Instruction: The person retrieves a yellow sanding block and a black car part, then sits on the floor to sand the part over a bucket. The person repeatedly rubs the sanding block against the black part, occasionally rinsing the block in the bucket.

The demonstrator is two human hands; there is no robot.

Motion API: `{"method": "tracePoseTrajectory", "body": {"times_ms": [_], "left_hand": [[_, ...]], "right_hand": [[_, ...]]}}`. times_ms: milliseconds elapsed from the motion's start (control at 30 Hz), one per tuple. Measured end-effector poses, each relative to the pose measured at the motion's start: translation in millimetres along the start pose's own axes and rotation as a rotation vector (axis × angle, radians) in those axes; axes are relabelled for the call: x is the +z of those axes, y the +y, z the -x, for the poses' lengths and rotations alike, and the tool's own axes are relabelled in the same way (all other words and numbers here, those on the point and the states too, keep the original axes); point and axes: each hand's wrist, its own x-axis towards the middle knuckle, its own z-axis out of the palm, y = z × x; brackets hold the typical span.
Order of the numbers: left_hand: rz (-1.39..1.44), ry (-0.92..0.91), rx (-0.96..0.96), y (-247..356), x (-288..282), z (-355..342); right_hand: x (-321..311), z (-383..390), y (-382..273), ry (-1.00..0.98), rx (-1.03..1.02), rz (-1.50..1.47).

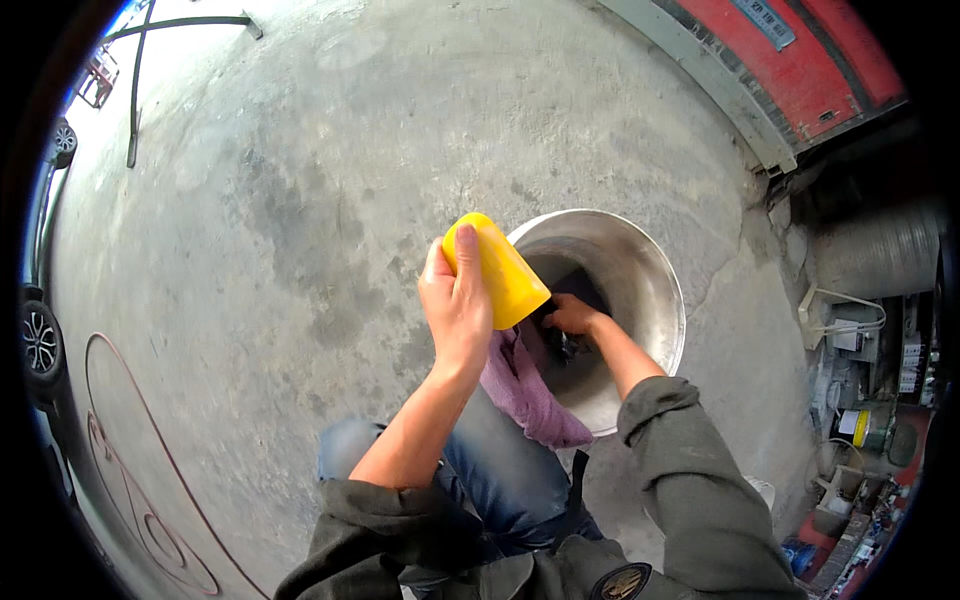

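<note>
My left hand [456, 303] is closed around a smooth yellow piece [503, 275], rounded at its far end and broader toward the bucket; whether it is hollow I cannot tell. It is held tilted beside the left rim of a round metal bucket [655, 262]. My right hand [572, 314] reaches into that bucket with its fingers curled at something dark. What the fingers grip, if anything, I cannot make out. Dark material [583, 284] lies inside the bucket. A purple cloth [537, 395] hangs over the near-left rim, partly below the yellow piece.
Grey concrete floor [270, 200] spreads around me. A reddish hose [165, 455] lies coiled at the left, near a car wheel [42, 340]. Red metal bodywork [790, 70] stands at the far right. Shelves with containers [860, 428] line the right side.
</note>
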Motion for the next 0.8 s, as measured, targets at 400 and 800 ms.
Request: {"method": "tracePoseTrajectory", "body": {"times_ms": [400,800], "left_hand": [[0.283,-0.539,-0.338,-6.4,7.1,13.9],[-0.071,-0.569,-0.568,-41.7,17.3,12.2]], "right_hand": [[-21.0,-6.3,56.7,0.178,0.019,0.294],[-106.9,185.0,-169.9,0.515,-0.258,0.244]]}}
